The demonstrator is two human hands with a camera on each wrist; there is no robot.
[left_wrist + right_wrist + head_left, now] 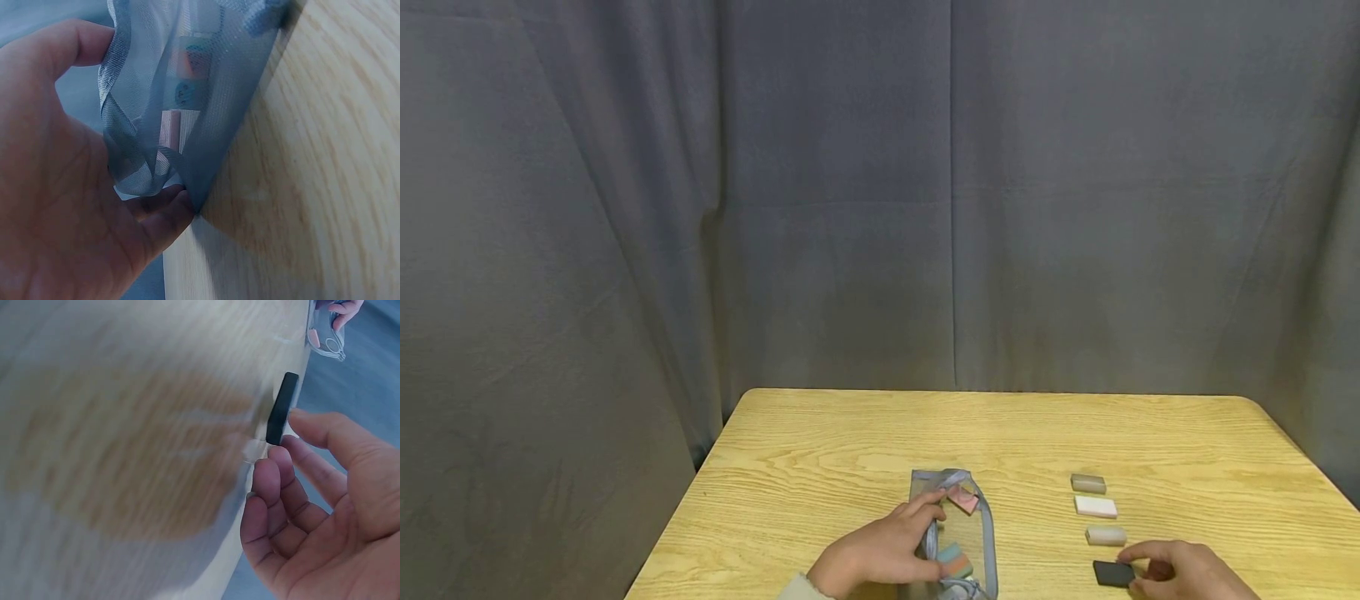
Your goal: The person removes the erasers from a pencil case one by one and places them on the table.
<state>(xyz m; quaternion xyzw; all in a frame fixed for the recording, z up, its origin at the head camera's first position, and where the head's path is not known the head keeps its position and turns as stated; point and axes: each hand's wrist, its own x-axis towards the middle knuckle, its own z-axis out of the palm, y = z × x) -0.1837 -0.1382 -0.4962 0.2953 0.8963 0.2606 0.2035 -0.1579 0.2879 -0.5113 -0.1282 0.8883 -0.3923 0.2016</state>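
My left hand [891,542] holds the mouth of a grey-blue mesh bag [990,546], thumb on one side of its hem and fingertips at the other in the left wrist view. Inside the sheer mesh lie a pink eraser [964,500] and a striped teal-and-orange eraser [955,562]. On the right, my right hand [1187,571] pinches the near end of a flat black eraser [283,409] between thumb and fingertips, low over the table. Its other fingers curl loosely below the eraser in the right wrist view.
Beyond the black eraser, a beige eraser [1106,536], a white eraser [1096,507] and a grey-brown eraser [1088,483] lie in a column. The wood-grain table [820,442] has rounded back corners. A grey curtain [850,250] hangs behind and around it.
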